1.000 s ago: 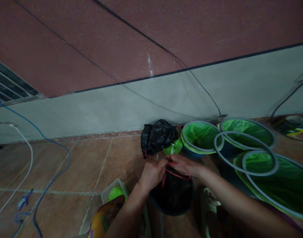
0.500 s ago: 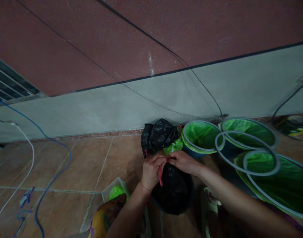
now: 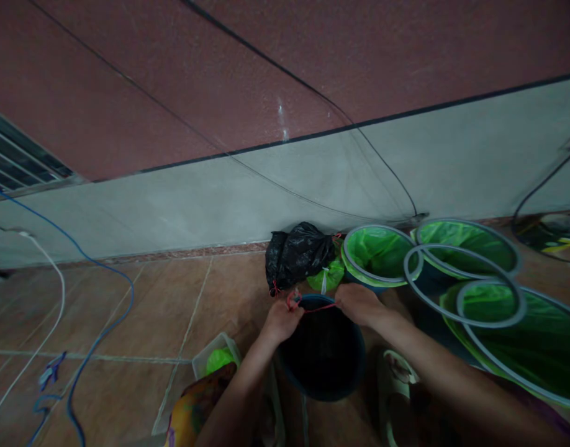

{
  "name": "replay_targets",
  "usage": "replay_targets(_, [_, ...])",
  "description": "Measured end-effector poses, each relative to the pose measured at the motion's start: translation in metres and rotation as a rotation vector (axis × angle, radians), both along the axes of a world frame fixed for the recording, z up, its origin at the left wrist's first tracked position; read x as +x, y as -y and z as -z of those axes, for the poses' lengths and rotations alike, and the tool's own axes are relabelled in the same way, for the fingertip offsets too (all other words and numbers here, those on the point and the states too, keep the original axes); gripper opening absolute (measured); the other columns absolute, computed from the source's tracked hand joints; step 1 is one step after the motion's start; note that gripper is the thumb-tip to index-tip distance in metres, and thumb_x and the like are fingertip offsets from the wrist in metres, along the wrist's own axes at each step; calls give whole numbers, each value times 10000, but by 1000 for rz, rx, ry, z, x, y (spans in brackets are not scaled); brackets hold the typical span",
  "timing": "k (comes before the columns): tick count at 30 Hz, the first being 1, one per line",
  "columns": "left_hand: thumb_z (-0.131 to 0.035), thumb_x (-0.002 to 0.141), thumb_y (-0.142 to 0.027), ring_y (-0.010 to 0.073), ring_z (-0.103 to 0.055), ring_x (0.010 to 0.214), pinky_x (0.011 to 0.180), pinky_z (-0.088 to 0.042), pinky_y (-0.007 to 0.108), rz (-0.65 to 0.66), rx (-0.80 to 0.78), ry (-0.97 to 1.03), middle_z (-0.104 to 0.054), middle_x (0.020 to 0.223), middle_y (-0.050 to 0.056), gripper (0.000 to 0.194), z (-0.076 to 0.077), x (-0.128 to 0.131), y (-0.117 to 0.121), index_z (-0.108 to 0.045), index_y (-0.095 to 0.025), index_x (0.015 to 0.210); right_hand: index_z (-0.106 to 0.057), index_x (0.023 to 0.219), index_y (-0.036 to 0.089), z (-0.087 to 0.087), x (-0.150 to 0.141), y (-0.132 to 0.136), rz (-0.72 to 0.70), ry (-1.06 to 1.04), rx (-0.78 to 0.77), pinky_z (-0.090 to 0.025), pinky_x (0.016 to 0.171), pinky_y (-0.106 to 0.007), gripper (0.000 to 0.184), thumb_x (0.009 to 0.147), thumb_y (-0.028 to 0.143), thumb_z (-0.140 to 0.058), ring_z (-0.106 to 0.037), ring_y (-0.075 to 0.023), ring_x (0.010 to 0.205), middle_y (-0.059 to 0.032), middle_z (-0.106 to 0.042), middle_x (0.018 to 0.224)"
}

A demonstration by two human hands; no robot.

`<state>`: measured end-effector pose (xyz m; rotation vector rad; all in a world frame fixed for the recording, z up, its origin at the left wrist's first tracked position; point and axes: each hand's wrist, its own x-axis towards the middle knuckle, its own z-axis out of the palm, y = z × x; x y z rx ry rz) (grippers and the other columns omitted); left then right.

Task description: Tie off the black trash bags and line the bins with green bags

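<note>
A thin red string point(image 3: 321, 308) is stretched between my two hands at the far rim of a dark round bin point(image 3: 323, 397). My left hand point(image 3: 284, 320) is closed on its left end, where a red loop stands up above the fingers. My right hand point(image 3: 358, 303) pinches the other end. The bin's inside is very dark, and whether a black bag lies in it I cannot tell. Just beyond my hands, a full black plastic bag point(image 3: 298, 251) leans at the wall, next to a small green bag point(image 3: 329, 275).
Bins lined with green bags point(image 3: 378, 248) stand to the right, with a loose grey ring point(image 3: 466, 324) lying across them. A clear tub point(image 3: 223, 340) with something green sits at left. Blue cable point(image 3: 101, 338) and white cable point(image 3: 61, 292) cross the tiled floor. A slipper point(image 3: 392, 379) is beside the bin.
My hands have moved apart and pulled the red string taut between them. The black bag's gathered top, earlier raised between my hands, no longer shows above the bin.
</note>
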<state>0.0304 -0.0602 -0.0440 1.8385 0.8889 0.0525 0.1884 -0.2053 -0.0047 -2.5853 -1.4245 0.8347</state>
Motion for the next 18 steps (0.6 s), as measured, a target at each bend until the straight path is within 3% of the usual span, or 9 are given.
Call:
replay_targets(3, [-626, 720, -310, 101, -516, 479, 481, -362, 216, -181, -394, 111, -590, 551, -17, 188, -3, 7, 4, -579, -190, 582, -672, 630, 154, 1, 3, -1, 30, -220, 66, -441, 604, -288, 251, 820, 126, -510, -681, -208, 664, -123, -714, 670])
replay_targets(6, [-663, 705, -436, 76, -508, 472, 456, -345, 206, -259, -617, 255, -649, 656, 4, 310, -6, 11, 11, -517, -186, 594, -673, 738, 154, -1, 3, -1, 36, -505, 185, -418, 543, -251, 237, 862, 209, -478, -604, -144, 543, -50, -664, 620])
replay_targets(8, [-695, 691, -481, 75, -511, 481, 473, -368, 206, -241, -634, 268, -625, 632, -6, 348, -7, 11, 14, -542, -176, 624, -666, 792, 155, -5, 2, -2, -8, -643, 271, -422, 546, -237, 252, 885, 276, -465, -593, -132, 567, -32, -655, 661])
replay_targets(10, [-735, 661, -424, 79, -525, 507, 518, -411, 212, -156, -610, 242, -593, 598, -24, 297, -8, 11, 15, -608, -156, 682, -657, 784, 157, -10, -1, -3, -47, -691, 336, -419, 560, -228, 282, 896, 322, -458, -580, -124, 605, -24, -642, 694])
replay_targets(14, [-765, 610, -295, 73, -515, 545, 576, -438, 217, 105, -538, 212, -586, 626, -34, 222, -8, 11, 15, -663, -136, 726, -657, 728, 159, -13, -4, -9, -87, -564, 440, -389, 602, -239, 298, 898, 308, -462, -540, -124, 652, -14, -607, 673])
replay_targets(18, [-727, 718, -416, 88, -520, 598, 608, -454, 229, 202, -415, 248, -612, 683, -13, 286, -9, 12, 16, -692, -138, 775, -649, 771, 161, -8, -10, -15, -19, -560, 557, -425, 657, -249, 276, 909, 342, -493, -569, -136, 725, -34, -637, 754])
